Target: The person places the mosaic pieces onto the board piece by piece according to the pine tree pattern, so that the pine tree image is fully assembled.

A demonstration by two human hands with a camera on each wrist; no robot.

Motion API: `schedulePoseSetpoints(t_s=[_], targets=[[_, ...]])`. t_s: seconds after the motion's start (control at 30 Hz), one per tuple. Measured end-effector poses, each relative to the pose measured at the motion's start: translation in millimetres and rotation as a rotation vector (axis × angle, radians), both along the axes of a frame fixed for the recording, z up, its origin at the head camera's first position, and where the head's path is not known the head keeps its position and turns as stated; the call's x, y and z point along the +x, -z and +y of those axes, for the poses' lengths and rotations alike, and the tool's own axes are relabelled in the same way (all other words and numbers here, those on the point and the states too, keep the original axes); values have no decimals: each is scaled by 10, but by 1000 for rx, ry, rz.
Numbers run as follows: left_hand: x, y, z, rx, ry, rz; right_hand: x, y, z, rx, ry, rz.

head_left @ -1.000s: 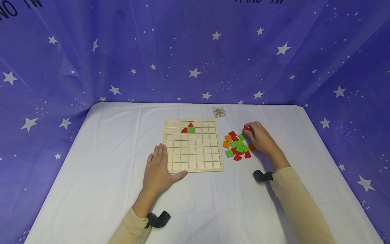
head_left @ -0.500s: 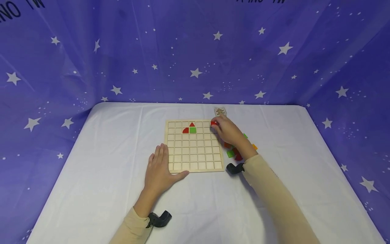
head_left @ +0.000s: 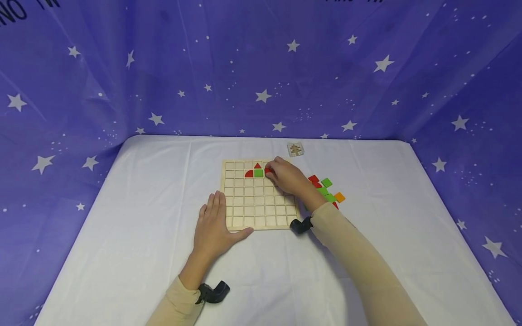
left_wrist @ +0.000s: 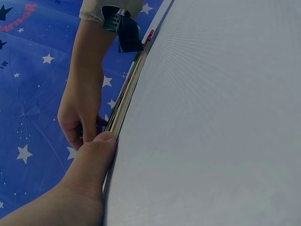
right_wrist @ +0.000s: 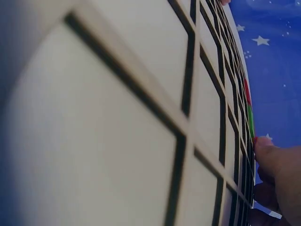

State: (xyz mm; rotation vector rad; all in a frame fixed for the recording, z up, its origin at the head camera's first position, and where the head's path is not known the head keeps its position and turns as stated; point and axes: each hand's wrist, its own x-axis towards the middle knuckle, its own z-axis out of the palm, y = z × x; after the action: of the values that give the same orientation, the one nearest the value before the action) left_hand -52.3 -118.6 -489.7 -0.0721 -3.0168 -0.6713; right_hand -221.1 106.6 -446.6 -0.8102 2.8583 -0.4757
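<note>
A wooden grid board [head_left: 259, 197] lies on the table. In its upper rows sit a red triangle tile [head_left: 257, 166], a red quarter-round tile [head_left: 248, 174] and a green square tile [head_left: 258, 173]. My right hand [head_left: 287, 176] pinches a red tile [head_left: 267, 171] at the cell right of the green square; the fingers cover most of its shape. In the right wrist view, the thumb [right_wrist: 265, 150] presses near the green tile's end. My left hand [head_left: 213, 226] lies along the board's left side, fingers straight, with the thumb [left_wrist: 101, 143] at the near edge.
A heap of loose red, green and orange tiles [head_left: 326, 183] lies right of the board, partly behind the right forearm. A small card with a tree-like pattern [head_left: 295, 149] lies beyond the board's far right corner. A blue starry curtain [head_left: 261, 68] hangs behind the white table [head_left: 142, 190].
My right hand has carried a red tile leftward from the heap, over the board's right edge, to beside the green square. My left hand has stayed at the board's corner.
</note>
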Motion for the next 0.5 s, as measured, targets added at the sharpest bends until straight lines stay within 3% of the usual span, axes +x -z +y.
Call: schedulePoseSetpoints(t_s=[0.3,0.5], targets=[[0,-28,4,-3,2,-7,26,-7,-3,17,-20,67],[-2,-17,0,2,-2,-2,22,4,-14,-18,4,47]])
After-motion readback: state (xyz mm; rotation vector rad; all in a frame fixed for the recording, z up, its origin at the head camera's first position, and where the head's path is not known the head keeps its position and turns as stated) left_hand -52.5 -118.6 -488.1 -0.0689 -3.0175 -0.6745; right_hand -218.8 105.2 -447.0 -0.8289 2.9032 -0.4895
